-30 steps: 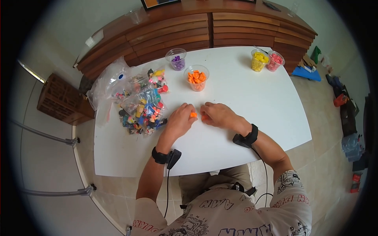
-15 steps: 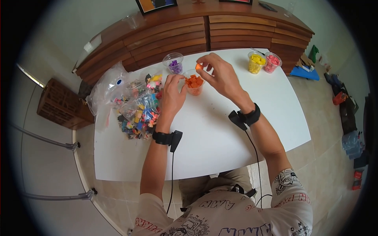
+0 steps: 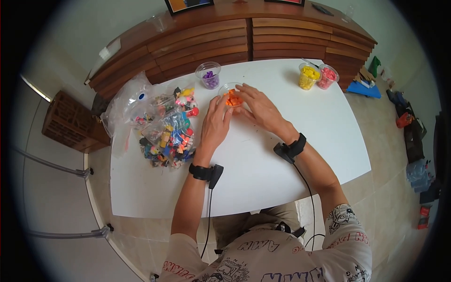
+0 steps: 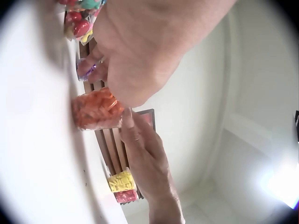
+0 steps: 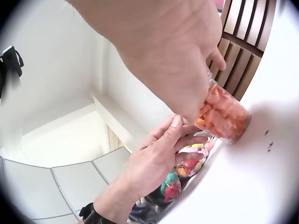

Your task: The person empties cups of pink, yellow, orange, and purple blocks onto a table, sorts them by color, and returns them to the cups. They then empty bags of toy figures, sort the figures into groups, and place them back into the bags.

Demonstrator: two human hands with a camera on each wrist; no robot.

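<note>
The fingers of the right hand (image 3: 262, 111) lie fairly straight and spread at the right side and rim of a clear plastic cup (image 4: 97, 113), with the thumb toward the near side; they look relaxed rather than curled. The left hand (image 3: 216, 123) stands at the cup's left side, its fingers extended and slightly bent, the thumb turned in toward the right hand. Whether the left fingertips actually press the cup cannot be told. Half a second ago the right hand was raised at the cup's far right, pinching an orange piece; it has since come down to the cup, and the left hand has shifted a little to the right. A second ago both hands were on the near side, well apart from the cup, with orange pieces at the fingers. The cup stands upright, holding small orange pieces (image 3: 232, 99), on the white table (image 3: 268, 181). Just beyond it to the left is a cup of purple pieces (image 3: 211, 80). Nearer, on the left, lie clear bags of colourful toy figurines (image 3: 170, 138). At the far right, cups of yellow pieces (image 3: 308, 78) and pink pieces (image 3: 327, 77) stand side by side, before a slatted wooden sideboard (image 3: 202, 43).
</note>
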